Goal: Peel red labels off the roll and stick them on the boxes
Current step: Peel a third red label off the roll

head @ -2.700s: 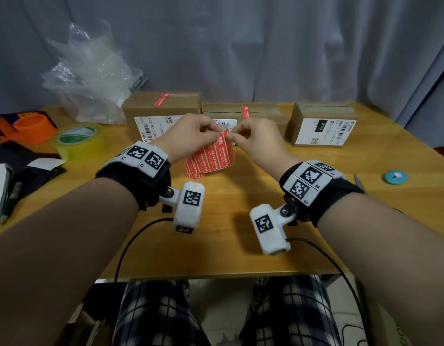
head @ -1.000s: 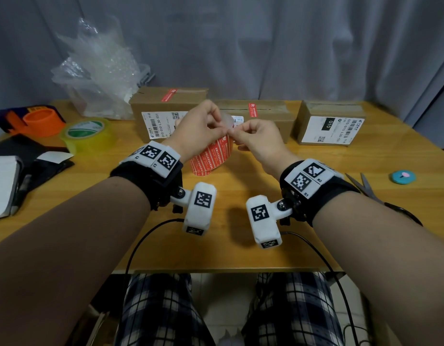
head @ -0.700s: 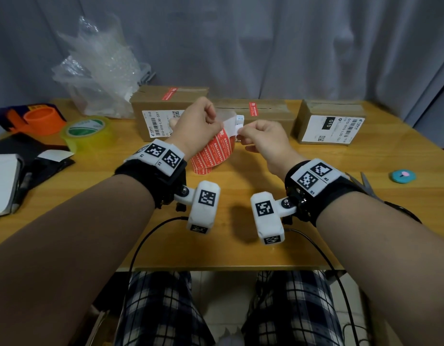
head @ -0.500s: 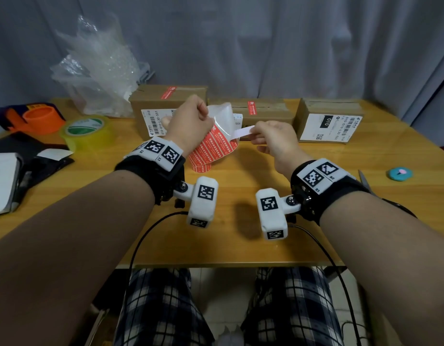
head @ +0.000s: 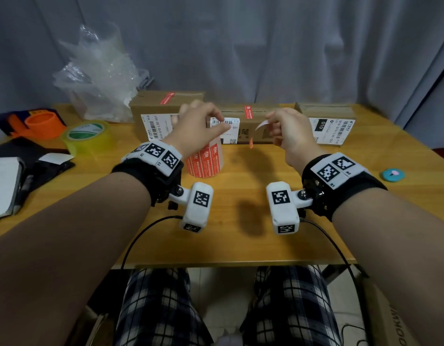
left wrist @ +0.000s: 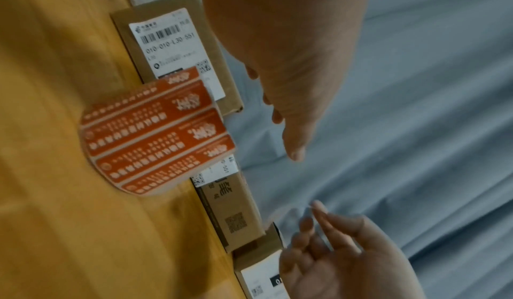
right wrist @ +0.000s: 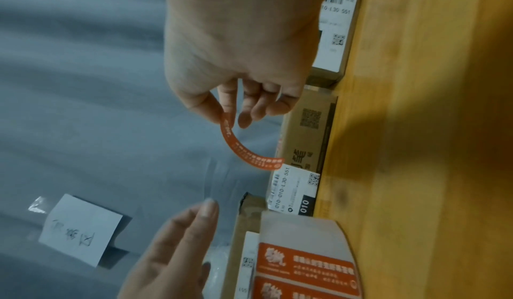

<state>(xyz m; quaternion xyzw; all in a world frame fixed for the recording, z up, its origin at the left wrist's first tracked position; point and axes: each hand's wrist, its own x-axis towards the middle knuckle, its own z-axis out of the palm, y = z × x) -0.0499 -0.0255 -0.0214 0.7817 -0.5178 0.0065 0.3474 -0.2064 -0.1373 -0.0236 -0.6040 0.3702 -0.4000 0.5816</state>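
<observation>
The roll of red labels [head: 204,161] stands upright on the wooden table [head: 241,240], below my left hand [head: 216,123]. That hand hovers over it with relaxed fingers and holds nothing [left wrist: 288,128]. My right hand [head: 271,128] pinches one peeled red label [right wrist: 244,147] between thumb and forefinger; its white back [head: 262,124] faces the head view. Three cardboard boxes line the back. The left box [head: 166,106] and the middle box [head: 256,132] each carry a red label on top. No red label shows on the right box [head: 326,113].
A yellow-green tape roll [head: 87,136], an orange ring [head: 43,123] and a heap of clear plastic [head: 101,81] sit at the back left. A notebook [head: 3,186] lies at the left edge, a small teal disc [head: 393,174] at the right. A grey curtain hangs behind.
My left hand has set the roll down on the table and let go of it. My right hand has pulled a label free and moved right with it.
</observation>
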